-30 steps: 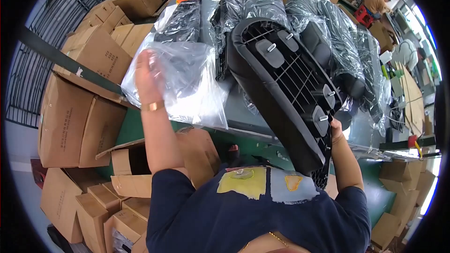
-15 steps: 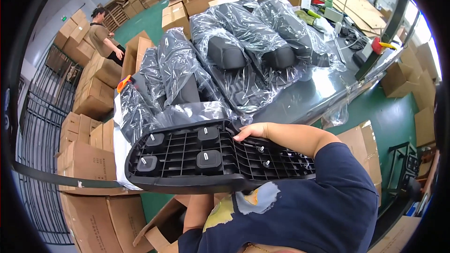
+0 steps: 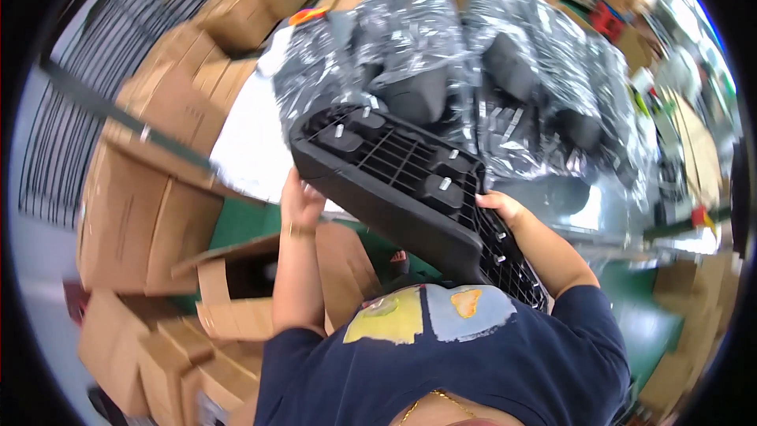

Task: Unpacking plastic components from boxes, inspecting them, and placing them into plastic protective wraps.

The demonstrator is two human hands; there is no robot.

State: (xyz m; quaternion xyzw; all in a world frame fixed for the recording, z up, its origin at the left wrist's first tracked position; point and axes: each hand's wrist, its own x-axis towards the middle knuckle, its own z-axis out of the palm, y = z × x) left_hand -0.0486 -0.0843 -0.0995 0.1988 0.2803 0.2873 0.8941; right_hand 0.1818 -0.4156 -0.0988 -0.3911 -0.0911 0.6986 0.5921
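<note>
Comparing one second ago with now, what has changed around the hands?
The black padded piece has moved left and nearer the person. The left hand, raised over clear plastic before, is now at the piece's left end, apparently supporting it. That plastic no longer shows over the white surface. The right hand still holds the piece; the wrapped items remain on the table.

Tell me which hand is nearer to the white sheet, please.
Left. The left hand is by the near edge of the white sheet; the right hand is farther right, gripping the black cushion.
</note>
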